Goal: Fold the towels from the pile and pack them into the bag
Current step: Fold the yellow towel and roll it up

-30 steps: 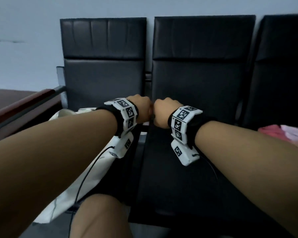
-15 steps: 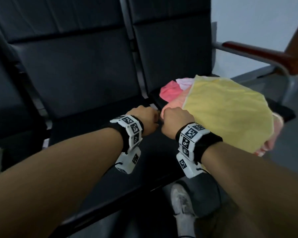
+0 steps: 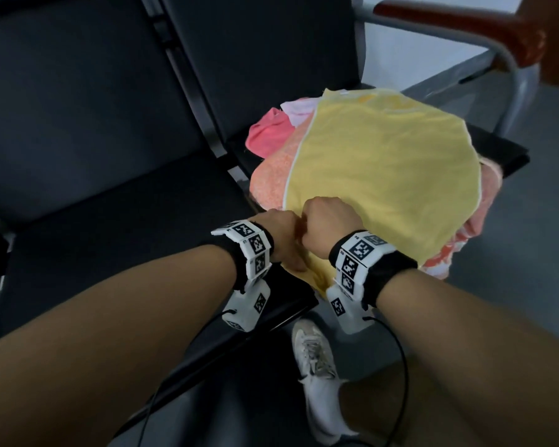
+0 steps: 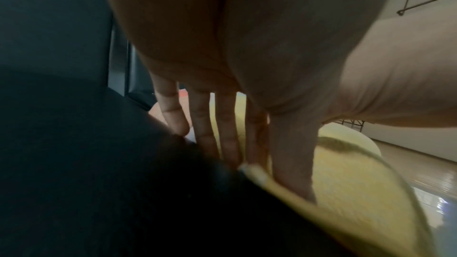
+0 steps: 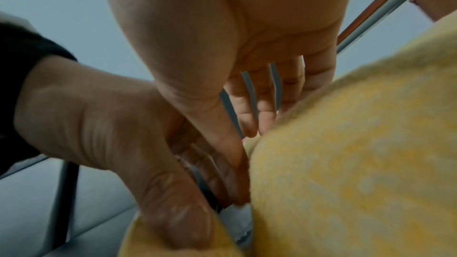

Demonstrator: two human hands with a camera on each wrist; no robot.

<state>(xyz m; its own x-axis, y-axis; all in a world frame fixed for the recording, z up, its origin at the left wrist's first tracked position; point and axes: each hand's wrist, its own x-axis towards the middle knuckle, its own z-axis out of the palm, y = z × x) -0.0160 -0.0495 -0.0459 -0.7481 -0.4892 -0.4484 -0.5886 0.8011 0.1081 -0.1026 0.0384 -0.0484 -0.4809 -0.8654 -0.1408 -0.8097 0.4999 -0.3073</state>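
Fingers of the left hand and right hand apparently pinch the near edge of the yellow towel (topping the pile just beyond them), newly reached, so folding can begin.

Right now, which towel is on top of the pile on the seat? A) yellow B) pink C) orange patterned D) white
A: the yellow towel drapes over the whole pile, with the orange patterned towel and pink towel showing only at its edges; the left hand and right hand both meet at its near edge.
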